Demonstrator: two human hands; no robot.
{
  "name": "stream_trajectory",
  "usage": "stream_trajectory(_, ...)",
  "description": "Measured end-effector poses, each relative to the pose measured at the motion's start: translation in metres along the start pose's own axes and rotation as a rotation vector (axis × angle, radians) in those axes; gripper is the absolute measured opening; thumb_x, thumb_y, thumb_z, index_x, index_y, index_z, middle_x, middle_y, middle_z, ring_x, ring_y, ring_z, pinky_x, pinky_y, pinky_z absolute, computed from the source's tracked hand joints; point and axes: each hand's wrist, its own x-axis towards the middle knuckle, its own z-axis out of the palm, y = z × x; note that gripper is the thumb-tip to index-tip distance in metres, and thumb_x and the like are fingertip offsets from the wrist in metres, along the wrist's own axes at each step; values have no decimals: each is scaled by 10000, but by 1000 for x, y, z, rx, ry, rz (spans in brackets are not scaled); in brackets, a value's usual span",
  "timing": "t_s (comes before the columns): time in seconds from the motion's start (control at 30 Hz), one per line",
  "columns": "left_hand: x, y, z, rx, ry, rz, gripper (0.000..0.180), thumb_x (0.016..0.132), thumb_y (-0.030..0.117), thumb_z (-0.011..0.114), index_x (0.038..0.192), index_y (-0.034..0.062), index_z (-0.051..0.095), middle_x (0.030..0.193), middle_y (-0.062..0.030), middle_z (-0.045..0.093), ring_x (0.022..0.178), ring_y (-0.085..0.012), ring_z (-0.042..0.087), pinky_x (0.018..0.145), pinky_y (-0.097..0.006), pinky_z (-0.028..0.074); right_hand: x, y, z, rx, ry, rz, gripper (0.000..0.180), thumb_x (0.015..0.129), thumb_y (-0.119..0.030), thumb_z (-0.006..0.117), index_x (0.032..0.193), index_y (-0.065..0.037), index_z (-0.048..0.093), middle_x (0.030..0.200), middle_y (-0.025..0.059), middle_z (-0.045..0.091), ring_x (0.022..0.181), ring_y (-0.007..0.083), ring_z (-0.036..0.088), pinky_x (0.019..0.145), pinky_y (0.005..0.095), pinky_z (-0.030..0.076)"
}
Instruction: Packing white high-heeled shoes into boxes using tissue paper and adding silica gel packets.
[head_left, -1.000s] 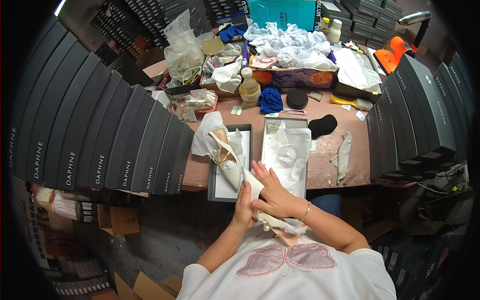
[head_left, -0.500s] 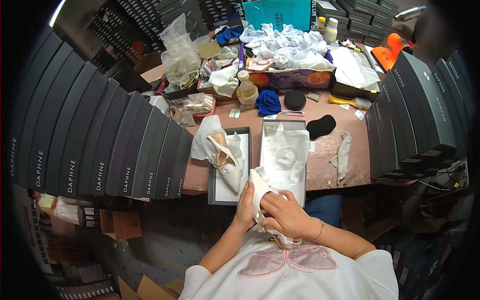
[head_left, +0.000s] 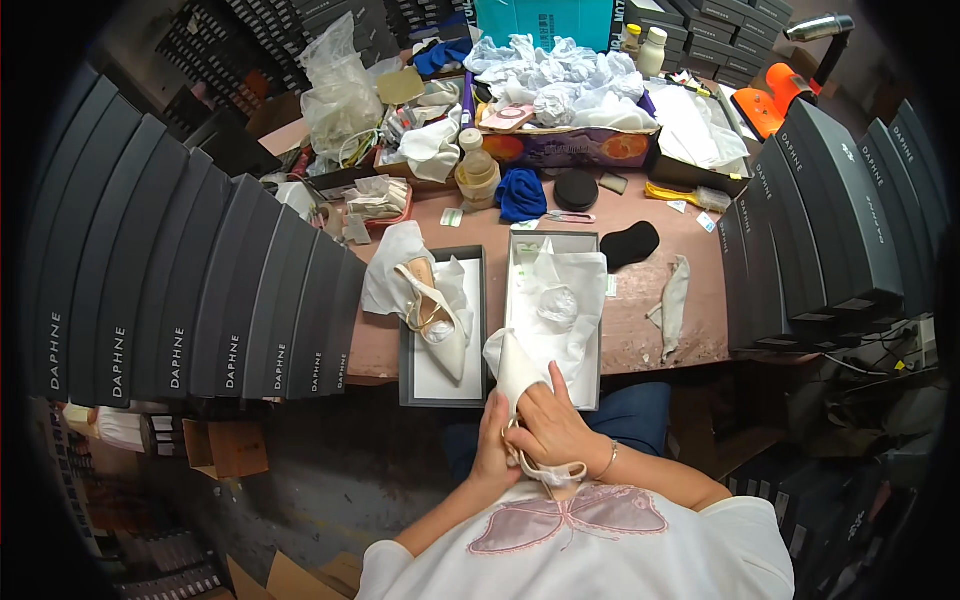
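A white pointed slingback shoe (head_left: 517, 362) is held toe-up in front of my chest. My left hand (head_left: 490, 440) wraps its side from the left. My right hand (head_left: 553, 425) grips it from the right, with fingers reaching into the opening, so their tips are hidden. Its strap with a bow hangs below toward my shirt. The matching shoe (head_left: 449, 352), stuffed with crumpled paper, rests on white tissue over the left grey box half (head_left: 409, 385). Beside it, the right grey box half (head_left: 594, 370) contains white tissue and a paper ball (head_left: 558, 308).
Tall rows of dark shoeboxes flank the table, left (head_left: 210, 280) and right (head_left: 815, 220). Farther back are a purple carton (head_left: 560, 150) of crumpled paper, a bottle (head_left: 477, 175), a blue cloth (head_left: 521, 196), a round black tin (head_left: 576, 190) and a yellow brush (head_left: 690, 195).
The view has shifted slightly, so the table things appear farther left. My right hand has turned on the shoe, its thumb now lower by the strap; both hands keep their hold.
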Motion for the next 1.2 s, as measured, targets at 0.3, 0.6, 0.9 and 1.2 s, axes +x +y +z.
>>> stream_trajectory(0.3,8,2,-17,-15,-51,-59,568,886,260,601,1297,-44,353,1092,-310,601,922,-358,658,800,-433,563,60,62,-78,-38,231,203,344,948,-261,505,1166,-6,583,1075,167,632,923,297,642,743,369,526)
stream_trajectory(0.6,-2,-9,-18,-122,-123,-185,565,908,103,576,1391,91,283,1203,-167,543,1078,-376,587,937,-537,488,76,77,-77,83,193,206,415,766,-149,677,1134,-28,529,1002,131,623,831,278,649,700,370,526)
stream_trajectory(0.9,2,-11,-18,-25,-212,-46,578,904,59,488,1417,106,226,1302,-159,457,1147,-290,548,914,-501,512,22,21,-63,-78,-145,23,332,727,-132,720,1053,-113,665,954,108,576,799,267,616,685,359,516)
stream_trajectory(1.2,4,-19,-23,26,-72,128,527,920,44,457,1398,131,253,1183,-52,482,1035,-133,523,915,-313,458,39,9,-27,-120,94,-3,322,708,-105,718,1022,-78,650,925,114,597,833,289,625,692,360,522)
